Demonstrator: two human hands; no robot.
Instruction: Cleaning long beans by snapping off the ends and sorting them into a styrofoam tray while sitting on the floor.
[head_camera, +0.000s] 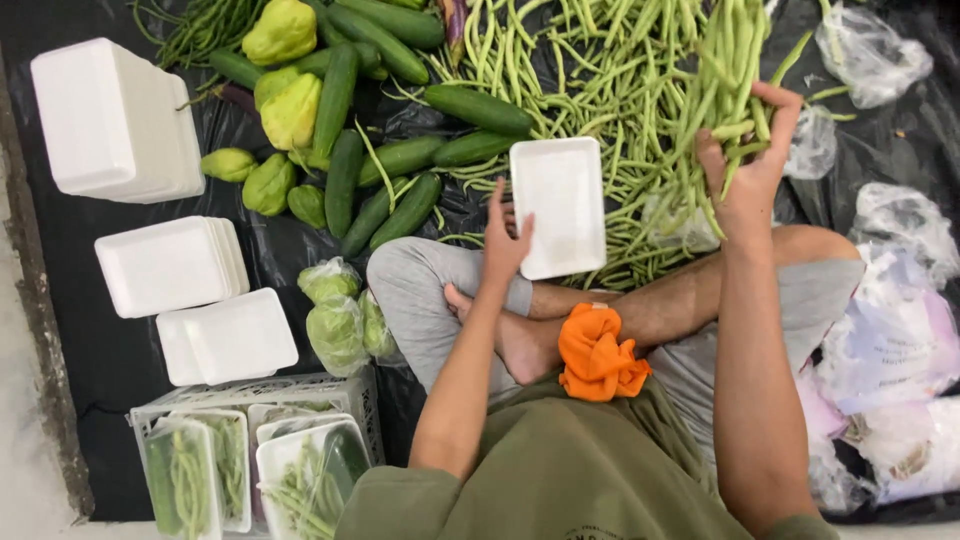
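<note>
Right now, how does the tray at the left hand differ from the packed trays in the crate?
The tray at the left hand is empty and unwrapped; the packed trays hold green vegetables under clear film. It lies on the bean pile; they sit in a crate. All are white foam.

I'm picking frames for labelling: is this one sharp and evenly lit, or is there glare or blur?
Head view: lit evenly, shadows soft; the foam tray at the left hand looks bright white with little surface detail; mild sheen on the black plastic sheet; the right hand gripping long beans is slightly soft.
</note>
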